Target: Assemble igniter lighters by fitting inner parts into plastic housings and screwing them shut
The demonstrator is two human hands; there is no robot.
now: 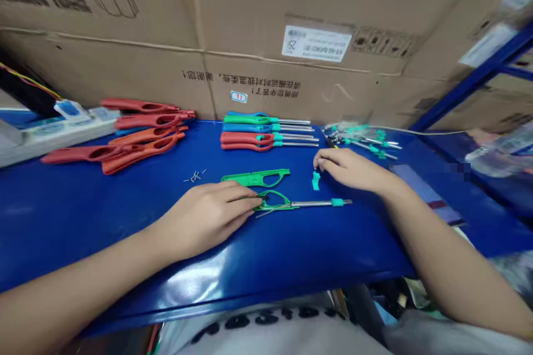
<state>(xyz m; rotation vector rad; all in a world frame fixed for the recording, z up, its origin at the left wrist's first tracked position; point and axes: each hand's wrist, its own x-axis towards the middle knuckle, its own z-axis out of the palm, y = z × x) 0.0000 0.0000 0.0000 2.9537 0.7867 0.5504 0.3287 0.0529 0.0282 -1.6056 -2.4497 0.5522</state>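
Observation:
My left hand (pixel 212 215) is closed over the handle end of a green lighter shell half (pixel 285 199), an open long-neck gas lighter lying on the table. From it a metal tube (pixel 312 203) with a teal collar (pixel 337 202) points right, and a thin loose rod or wire crosses below the loop. The matching green shell half (pixel 250 178) lies just behind. My right hand (pixel 347 167) is at the right with its fingertips pinched at the top of a small teal plastic piece (pixel 316 181). What lies under my left fingers is hidden.
Several red and orange lighter shells (pixel 141 136) lie at the left. Assembled-looking lighters (pixel 250 140) are lined up behind. Small screws (pixel 195 176) lie near my left hand. Metal tubes with teal parts (pixel 370 141) are heaped back right, near a phone-like slab (pixel 425 191). A cardboard box (pixel 250 22) walls the back.

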